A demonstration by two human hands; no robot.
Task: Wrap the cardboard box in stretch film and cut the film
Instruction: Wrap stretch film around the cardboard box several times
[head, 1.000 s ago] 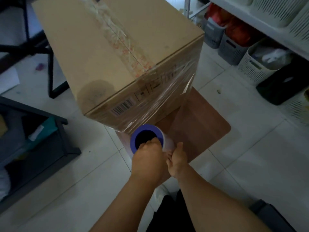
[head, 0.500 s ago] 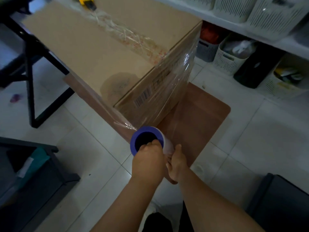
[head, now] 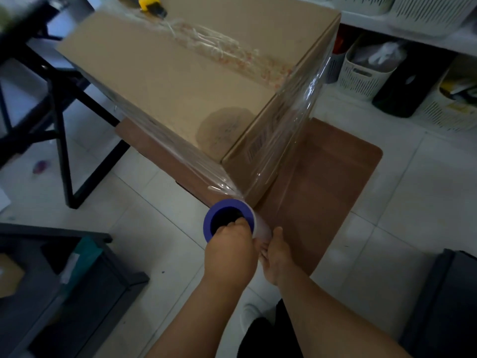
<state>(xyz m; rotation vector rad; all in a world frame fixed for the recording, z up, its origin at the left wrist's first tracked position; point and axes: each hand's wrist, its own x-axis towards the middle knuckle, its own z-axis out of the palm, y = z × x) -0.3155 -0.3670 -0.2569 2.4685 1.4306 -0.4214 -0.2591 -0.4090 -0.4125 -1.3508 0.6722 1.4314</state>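
Note:
A large cardboard box [head: 180, 81] stands on a brown board [head: 330, 182] on the floor, its sides covered in clear stretch film [head: 296, 125]. The film runs from the box's near corner to a roll with a purple core [head: 228, 218], held upright just below that corner. My left hand [head: 229, 251] grips the roll's top end, fingers hooked into the core. My right hand [head: 276, 254] holds the roll from the right side, lower down. A yellow cutter [head: 151, 3] lies on the box's far top edge.
A black metal table frame [head: 62, 130] stands at the left. A dark low rack [head: 64, 285] sits at the lower left. White slotted baskets [head: 364, 73] and a black bin [head: 405, 83] line the shelf at the right. A dark bin [head: 444, 301] is at the lower right.
I have moved leftward round the box's near corner with the roll, so film now stretches along the box's left side. Both hands keep their hold on the roll.

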